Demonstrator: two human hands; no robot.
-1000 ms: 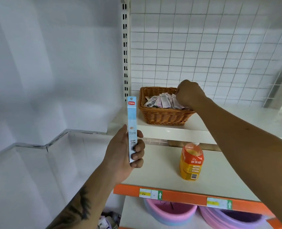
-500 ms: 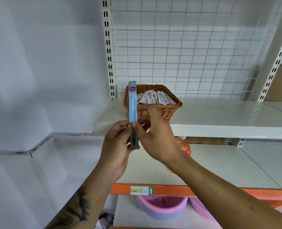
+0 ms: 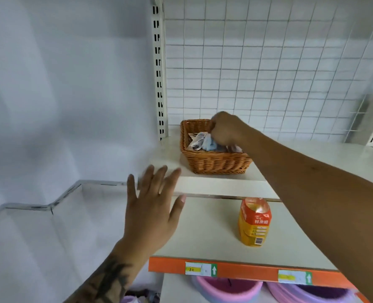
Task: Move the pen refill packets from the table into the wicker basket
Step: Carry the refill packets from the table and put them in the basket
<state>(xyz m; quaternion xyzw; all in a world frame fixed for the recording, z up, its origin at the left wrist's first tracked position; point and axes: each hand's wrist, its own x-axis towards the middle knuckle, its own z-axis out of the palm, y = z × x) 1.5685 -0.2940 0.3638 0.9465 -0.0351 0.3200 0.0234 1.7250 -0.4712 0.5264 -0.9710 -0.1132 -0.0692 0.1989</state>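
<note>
- My left hand (image 3: pixel 151 212) is nearest to me, raised in front of the shelving with its back toward me. All 5 digits are straight and spread wide, and it holds nothing and touches nothing that I can see.
- Just below that hand, my left forearm carries a dark tattoo (image 3: pixel 109 281).
- Right of my left hand, on the lower shelf (image 3: pixel 205 228), an orange and yellow drink bottle (image 3: pixel 254 221) stands upright, well apart from my fingers.
- Beneath the bottle, the orange shelf edge (image 3: pixel 242 272) bears 2 price labels, and pink and purple tubs (image 3: pixel 227 288) sit under it.
- My right forearm crosses above the bottle and reaches up and away from me to the upper shelf (image 3: pixel 216 185).
- My right hand (image 3: pixel 226 129) is down inside the wicker basket (image 3: pixel 214 161), knuckles up, fingers curled. They seem to close on a blue and white pen refill packet (image 3: pixel 209 142), though the fingertips are hidden, so I cannot tell how firm the grip is.
- Left of my right hand, more pen refill packets (image 3: pixel 196 142) lie in a loose heap in the basket, leaning against one another.
- The basket sits on the upper shelf, near its front edge and just right of a slotted white upright (image 3: pixel 159 68).
- Beyond my right hand, a white wire grid (image 3: pixel 268 73) backs the shelf.
</note>
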